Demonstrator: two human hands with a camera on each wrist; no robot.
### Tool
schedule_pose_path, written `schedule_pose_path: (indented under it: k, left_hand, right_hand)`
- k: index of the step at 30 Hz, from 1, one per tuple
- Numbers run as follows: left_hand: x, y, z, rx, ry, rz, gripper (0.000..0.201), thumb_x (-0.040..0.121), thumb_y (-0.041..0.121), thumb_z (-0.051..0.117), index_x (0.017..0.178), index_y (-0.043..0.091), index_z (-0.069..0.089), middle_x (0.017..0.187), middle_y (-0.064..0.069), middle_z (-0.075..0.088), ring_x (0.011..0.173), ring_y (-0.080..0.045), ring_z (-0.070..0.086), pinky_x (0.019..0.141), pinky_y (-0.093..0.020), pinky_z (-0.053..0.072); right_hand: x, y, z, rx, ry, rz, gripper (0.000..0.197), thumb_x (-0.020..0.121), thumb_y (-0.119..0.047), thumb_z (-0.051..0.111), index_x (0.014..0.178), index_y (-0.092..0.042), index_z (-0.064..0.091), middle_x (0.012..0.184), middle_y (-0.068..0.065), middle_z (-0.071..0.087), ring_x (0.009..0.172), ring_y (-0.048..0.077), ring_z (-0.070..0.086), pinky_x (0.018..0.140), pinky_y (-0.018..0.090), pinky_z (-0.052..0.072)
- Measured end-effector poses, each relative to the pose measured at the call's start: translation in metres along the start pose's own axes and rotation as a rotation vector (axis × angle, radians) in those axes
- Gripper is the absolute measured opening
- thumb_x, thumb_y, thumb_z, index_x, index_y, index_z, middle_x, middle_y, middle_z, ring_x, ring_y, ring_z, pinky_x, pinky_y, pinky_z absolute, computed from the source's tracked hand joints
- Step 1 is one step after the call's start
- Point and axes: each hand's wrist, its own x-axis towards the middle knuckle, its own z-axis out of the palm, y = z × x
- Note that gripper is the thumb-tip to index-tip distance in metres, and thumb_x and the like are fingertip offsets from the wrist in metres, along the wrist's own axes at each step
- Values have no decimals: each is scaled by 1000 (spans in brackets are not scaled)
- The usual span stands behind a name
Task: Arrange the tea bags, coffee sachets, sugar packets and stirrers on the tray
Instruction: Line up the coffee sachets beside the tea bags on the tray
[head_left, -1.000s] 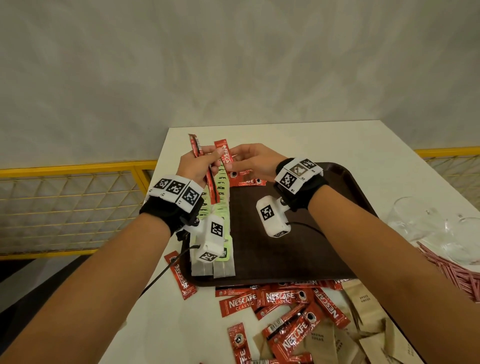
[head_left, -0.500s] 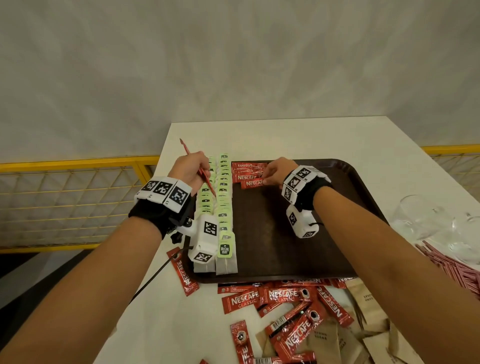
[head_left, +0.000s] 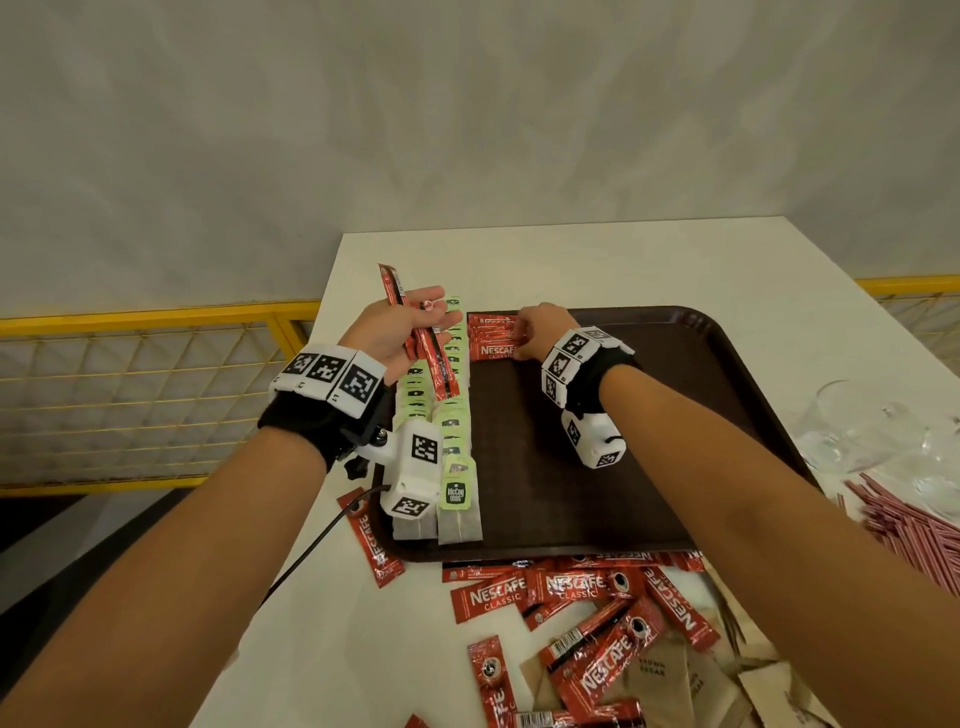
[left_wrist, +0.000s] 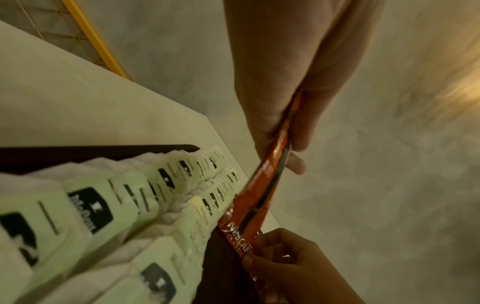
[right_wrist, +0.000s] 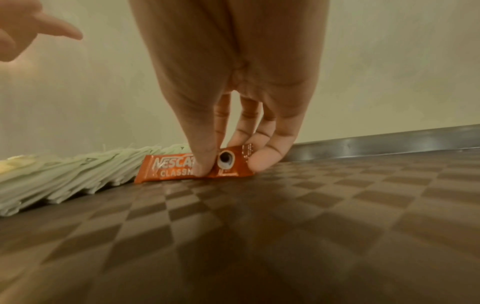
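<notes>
My left hand (head_left: 410, 332) hovers over the far end of two rows of green-tagged tea bags (head_left: 457, 431) on the left side of the brown tray (head_left: 675, 415). It pinches a few red coffee sachets (head_left: 434, 364) between thumb and fingers, tilted up; the left wrist view shows these held sachets (left_wrist: 270, 174) edge-on. My right hand (head_left: 535, 332) is low at the tray's far left. Its thumb (right_wrist: 205, 160) and fingers pinch a coffee sachet (right_wrist: 168, 168) against the small sachet stack (head_left: 491, 338) beside the tea bags.
Loose coffee sachets (head_left: 571, 597) and brown sugar packets (head_left: 660, 675) lie on the white table in front of the tray. One sachet (head_left: 371, 540) lies at the tray's left front corner. Pink stirrers (head_left: 914, 530) and clear glasses (head_left: 857, 431) are at the right. A yellow railing (head_left: 156, 322) runs left.
My right hand took a sachet from the left hand's bundle and carried it down to the stack on the tray, where it stays. The left hand turned its remaining sachets more upright.
</notes>
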Motion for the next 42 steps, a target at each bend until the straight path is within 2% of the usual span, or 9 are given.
schedule_pose_path:
  k: [6,10,19,23,27,31,35,39,42]
  left_hand:
    - [0,0,-2,18,6,15,17,93,-3,48,102,4,60,102,-8,64,92,-18,65,86,-35,51]
    - [-1,0,-2,54,1,-2,10,93,7,52,98,12,59,102,-4,67,103,-17,61,71,-31,56]
    - [2,-3,0,-55,69,-8,10,93,19,55,88,11,53,95,-13,68,70,-20,71,63,-38,59]
    - [5,-5,3,-79,90,-21,17,89,26,60,83,11,54,82,-10,66,72,-20,67,63,-35,60]
    - [7,-8,8,-20,62,-10,25,90,35,58,82,12,52,62,-4,53,43,-9,54,45,-20,49]
    - [5,-8,11,-17,58,-19,24,88,34,61,81,14,51,62,-2,43,38,-5,42,37,-15,41]
    - [1,-5,7,23,45,-25,31,81,39,68,75,16,49,59,1,42,37,-5,36,36,-14,35]
    - [3,-5,6,9,55,-19,17,82,18,70,77,10,56,71,-7,48,39,-6,35,34,-14,31]
    - [3,-5,8,-8,117,7,12,85,-6,56,79,3,60,68,-7,45,36,-4,37,33,-13,30]
  right_hand:
    - [1,-3,6,-8,8,18,40,81,-23,71,115,-8,55,121,15,49,114,30,48,98,36,41]
    - [1,-4,7,0,11,25,45,81,-24,70,118,-10,50,123,14,47,119,31,42,99,38,38]
    - [-8,-1,1,76,102,12,32,84,-25,66,113,-16,56,119,10,48,119,29,39,98,38,37]
    - [-20,-15,-15,369,197,-50,30,90,-36,58,108,-12,59,103,3,57,99,18,53,83,30,42]
    - [-43,-40,-32,847,-48,-161,31,91,-38,57,104,-10,62,79,-8,62,71,5,57,63,19,46]
    - [-47,-52,-34,782,-78,-248,13,85,-15,68,79,-16,56,67,-2,58,44,-4,51,46,10,40]
    - [-44,-50,-31,528,115,-261,23,79,-15,72,74,-17,49,72,-3,56,61,9,53,60,23,43]
    - [-49,-52,-22,269,174,-401,25,78,-14,70,82,-14,45,79,0,54,70,16,49,66,26,39]
    - [-52,-47,-23,327,74,-402,26,77,-16,74,81,-15,49,81,0,56,68,12,49,63,26,42]
